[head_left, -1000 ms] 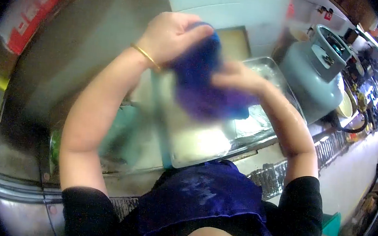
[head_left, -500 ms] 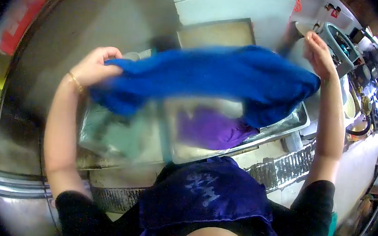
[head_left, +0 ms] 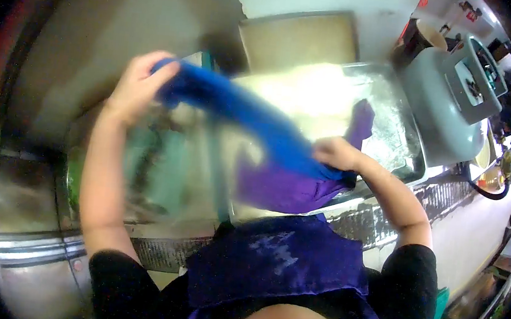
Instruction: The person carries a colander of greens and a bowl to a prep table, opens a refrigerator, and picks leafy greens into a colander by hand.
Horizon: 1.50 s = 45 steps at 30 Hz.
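Observation:
A blue cloth (head_left: pixel 242 109), blurred by motion, stretches in a slanting band between my two hands. At its upper left end, my left hand (head_left: pixel 144 81) is closed on it. Lower down and to the right, my right hand (head_left: pixel 337 154) grips the other end in a fist. Just beneath that end is a purple cloth (head_left: pixel 277 189), crumpled along the near side of a metal tray (head_left: pixel 391 92); part of it is hidden by the blue cloth. A purple strip (head_left: pixel 363 117) of fabric shows behind my right hand.
To the right of the tray stands a grey gas cylinder (head_left: pixel 437 91) with a collar handle. Left of the tray sits a blurred container with pale green contents (head_left: pixel 165 169). A tan board (head_left: pixel 301 38) leans at the back. A dark hose (head_left: pixel 489 193) curves at the right.
The blue cloth has gone from held high and level to a slant. My right hand has come down and inward to the left; my left hand has shifted slightly up and right.

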### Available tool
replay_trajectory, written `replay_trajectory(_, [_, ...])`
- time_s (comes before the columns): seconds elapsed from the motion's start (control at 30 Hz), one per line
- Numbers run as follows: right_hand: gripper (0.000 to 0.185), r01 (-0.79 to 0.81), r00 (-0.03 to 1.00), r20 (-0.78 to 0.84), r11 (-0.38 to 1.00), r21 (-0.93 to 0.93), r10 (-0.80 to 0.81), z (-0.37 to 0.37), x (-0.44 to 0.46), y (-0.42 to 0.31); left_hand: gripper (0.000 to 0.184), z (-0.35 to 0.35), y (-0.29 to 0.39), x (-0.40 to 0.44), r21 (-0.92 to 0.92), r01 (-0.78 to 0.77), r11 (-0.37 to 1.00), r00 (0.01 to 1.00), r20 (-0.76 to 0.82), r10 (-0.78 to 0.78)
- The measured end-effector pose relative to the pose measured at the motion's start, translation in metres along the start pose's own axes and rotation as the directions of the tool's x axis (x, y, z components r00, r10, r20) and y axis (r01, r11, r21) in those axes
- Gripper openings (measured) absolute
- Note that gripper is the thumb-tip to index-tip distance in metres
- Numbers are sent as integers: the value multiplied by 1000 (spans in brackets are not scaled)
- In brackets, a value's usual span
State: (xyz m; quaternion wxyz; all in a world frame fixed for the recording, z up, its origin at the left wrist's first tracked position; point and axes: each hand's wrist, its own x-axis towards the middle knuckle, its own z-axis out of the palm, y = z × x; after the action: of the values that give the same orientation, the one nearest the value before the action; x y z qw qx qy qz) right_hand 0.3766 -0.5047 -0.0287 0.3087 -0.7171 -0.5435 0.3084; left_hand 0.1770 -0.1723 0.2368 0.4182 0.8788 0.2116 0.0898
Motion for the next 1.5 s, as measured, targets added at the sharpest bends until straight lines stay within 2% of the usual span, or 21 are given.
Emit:
replay_trajectory(0.13, [12, -179, 969, -73, 870, 459, 238, -37, -44, -27, 28, -33, -27, -47, 3, -91, 996, 996, 9, 91])
replay_trajectory(0.2, [8, -50, 887, -378, 869, 493, 266, -66, -66, -41, 31, -35, -31, -71, -109, -171, 979, 982, -94, 161])
replay_trajectory(0.23, [5, -129, 839, -341, 763, 633, 424, -84, -77, -27, 32, -49, -42, -66, -197, -142, 970, 977, 129, 169])
replay_trajectory(0.27, [5, 7, 789, -457, 739, 674, 411, -100, -76, -37, 31, -42, -41, -58, -172, -85, 981, 994, 60, 96])
replay_trajectory(0.33, [11, 141, 696, -616, 771, 622, 369, -129, -57, -42, 30, -16, -34, -37, -134, 37, 990, 995, -84, -49])
replay_trajectory(0.4, [14, 136, 627, -732, 888, 439, 266, -148, -22, -40, 30, 1, -52, 16, -281, 166, 945, 983, 124, -135])
replay_trajectory(0.47, [23, -19, 566, -754, 920, 392, 333, -157, 13, -18, 36, 27, -85, 58, -364, 233, 902, 972, 81, -219])
replay_trajectory(0.53, [30, -81, 547, -754, 919, 386, 365, -152, 36, 5, 50, 52, -98, 72, 113, 118, 987, 992, -46, -114])
replay_trajectory(0.6, [36, -109, 578, -791, 980, 168, 200, -133, 35, 15, 52, 94, -129, 65, 368, -132, 920, 967, -156, 201])
replay_trajectory(0.67, [24, -99, 696, -717, 994, -48, 35, -103, 10, -7, 50, 126, -91, 24, 300, -337, 892, 941, 104, 321])
replay_trajectory(0.73, [13, -165, 884, -448, 986, -33, 133, -68, -23, -39, 49, 148, -80, -17, 242, -702, 670, 684, 490, 541])
replay_trajectory(0.8, [17, -44, 994, -101, 998, 36, 48, -30, -56, -60, 48, 165, -83, -59, 107, -831, 545, 497, 583, 643])
replay_trajectory(0.83, [25, -113, 992, 65, 992, 57, 109, -14, -70, -66, 49, 173, -92, -76, 120, -815, 567, 530, 548, 647])
replay_trajectory(0.93, [34, 59, 993, -64, 896, -440, -97, 27, -99, -74, 48, 170, -106, -104, 130, -742, 658, 642, 420, 642])
replay_trajectory(1.1, [14, 33, 934, -353, 998, -58, -52, 35, -109, -87, 28, 150, -95, -124, 344, -744, 573, 668, 391, 633])
replay_trajectory(1.2, [14, -7, 894, -445, 994, 107, 54, -10, -123, -143, 24, 127, -71, -124, 107, -643, 758, 757, -63, 651])
replay_trajectory(1.27, [17, 237, 820, -479, 948, -214, -313, -53, -131, -184, 23, 109, -65, -134, -314, -568, 761, 815, -344, 467])
replay_trajectory(1.33, [21, 149, 823, -354, 770, -620, -444, -77, -139, -197, 22, 71, -26, -124, -42, -755, 655, 616, -390, 685])
replay_trajectory(1.4, [22, -45, 821, -432, 712, -700, -374, -104, -127, -195, 27, 32, 14, -110, 579, -653, 488, 566, -55, 823])
replay_trajectory(1.47, [20, -197, 817, -534, 764, -615, -219, -128, -113, -180, 33, 23, 26, -73, 779, -609, 150, 339, 85, 937])
replay_trajectory(1.5, [20, -202, 796, -552, 750, -630, -249, -141, -106, -174, 34, 21, 30, -56, 803, -575, 156, 370, 86, 925])
